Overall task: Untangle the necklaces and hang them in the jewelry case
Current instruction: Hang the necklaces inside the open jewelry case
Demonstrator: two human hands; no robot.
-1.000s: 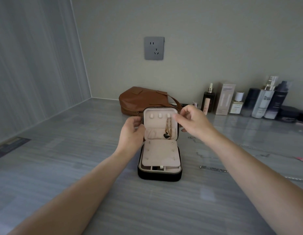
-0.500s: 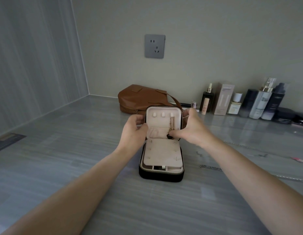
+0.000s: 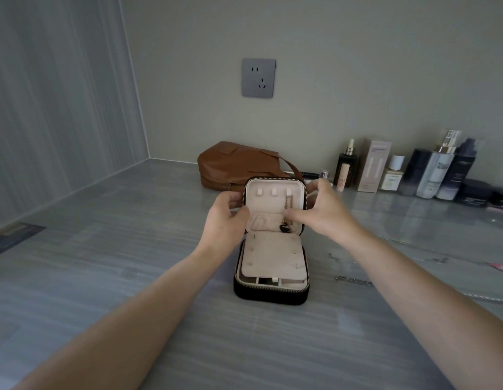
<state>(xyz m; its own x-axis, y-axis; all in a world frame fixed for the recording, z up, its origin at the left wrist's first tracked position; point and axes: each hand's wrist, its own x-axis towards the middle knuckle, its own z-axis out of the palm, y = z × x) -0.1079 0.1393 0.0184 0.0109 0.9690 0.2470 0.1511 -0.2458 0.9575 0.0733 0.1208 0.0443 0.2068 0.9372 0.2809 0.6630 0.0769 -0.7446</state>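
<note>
A small black jewelry case [image 3: 270, 294] with a pale pink lining stands open on the grey counter, its lid upright. A gold necklace [image 3: 287, 205] hangs from the rightmost hook in the lid, and its dark heart pendant [image 3: 284, 228] dangles over the lid's pocket. My left hand [image 3: 226, 220] grips the lid's left edge. My right hand [image 3: 319, 213] holds the lid's right edge, its thumb lying on the chain just above the pendant. Two silver chains [image 3: 354, 281] lie on the counter to the right of the case.
A brown leather bag [image 3: 233, 164] lies right behind the case. Several cosmetic bottles and boxes [image 3: 430, 173] line the back wall at right. A grey wall socket [image 3: 258, 77] sits above the bag. A dark inset plate [image 3: 13, 237] is at the counter's far left.
My right hand has come down from the top hooks to the lid's right edge, its thumb now on the hanging chain. My left hand has stayed on the lid's left edge.
</note>
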